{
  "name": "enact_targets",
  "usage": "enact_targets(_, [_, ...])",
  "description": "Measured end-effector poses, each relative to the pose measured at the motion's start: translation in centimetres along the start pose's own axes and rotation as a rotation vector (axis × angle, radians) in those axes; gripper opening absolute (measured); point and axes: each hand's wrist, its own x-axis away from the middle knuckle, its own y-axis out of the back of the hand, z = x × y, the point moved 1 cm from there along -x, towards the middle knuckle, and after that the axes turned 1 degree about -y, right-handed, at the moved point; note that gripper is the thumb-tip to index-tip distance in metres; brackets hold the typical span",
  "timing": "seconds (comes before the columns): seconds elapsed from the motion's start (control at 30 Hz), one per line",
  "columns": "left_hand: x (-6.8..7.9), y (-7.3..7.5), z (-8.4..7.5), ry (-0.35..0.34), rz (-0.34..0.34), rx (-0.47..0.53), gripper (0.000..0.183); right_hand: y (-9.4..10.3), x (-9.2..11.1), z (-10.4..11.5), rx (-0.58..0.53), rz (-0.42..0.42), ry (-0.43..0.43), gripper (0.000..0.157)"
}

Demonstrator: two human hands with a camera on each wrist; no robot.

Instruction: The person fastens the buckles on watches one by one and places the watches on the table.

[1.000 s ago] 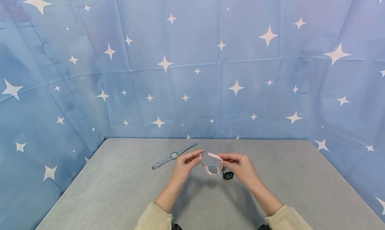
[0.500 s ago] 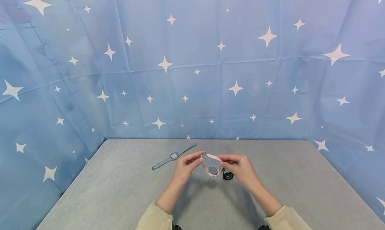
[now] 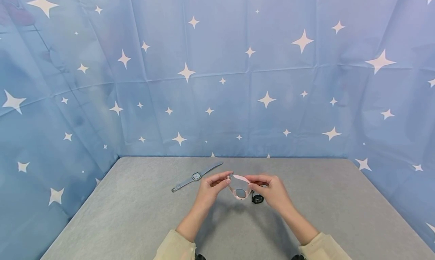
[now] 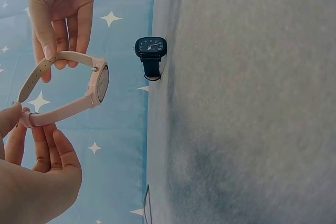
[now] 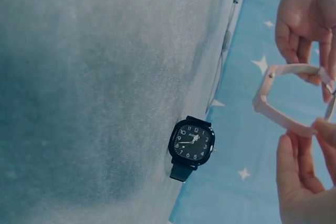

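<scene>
A pink wristwatch [image 3: 240,193] is held up off the table between both hands, its face hanging downward in the head view. My left hand [image 3: 208,189] pinches the buckle end of its strap between thumb and fingers. The other strap half, dotted with holes in the left wrist view, is pinched by my right hand [image 3: 273,190]. The two strap ends [image 4: 30,88] come together at the left fingertips, so the watch forms a loop. Whether the tip is inside the buckle, I cannot tell.
A black square-faced watch [image 5: 192,141] rests on the grey table [image 3: 142,214], just beyond the right hand. A light blue watch [image 3: 196,176] lies stretched out behind the left hand. Blue curtains [image 3: 217,90] with white stars surround the table.
The free strap end has moved left toward the buckle end, closing the gap between them. Both hands sit nearly where they were, and the watches on the table have not moved.
</scene>
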Motion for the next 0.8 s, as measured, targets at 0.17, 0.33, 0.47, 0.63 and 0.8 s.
enact_targets(0.17, [0.03,-0.02,0.00,-0.002,0.004,-0.001,0.029,-0.04,-0.02,0.04,-0.004,0.003,-0.001,0.020])
enact_targets(0.33, [0.04,-0.05,0.03,-0.003,0.008,0.002,0.028,-0.02,-0.06,0.05,-0.015,0.008,0.011,0.020])
enact_targets(0.47, [0.07,-0.07,0.00,0.004,0.006,-0.005,0.028,-0.07,-0.11,0.02,-0.022,0.019,0.006,0.021])
enact_targets(0.63, [0.13,-0.14,-0.05,-0.002,0.014,-0.011,0.028,-0.09,-0.15,-0.01,-0.026,0.024,0.005,0.020])
enact_targets(0.8, [0.17,-0.18,0.06,-0.012,0.032,-0.008,0.028,-0.19,-0.12,-0.02,-0.034,0.028,-0.001,0.021])
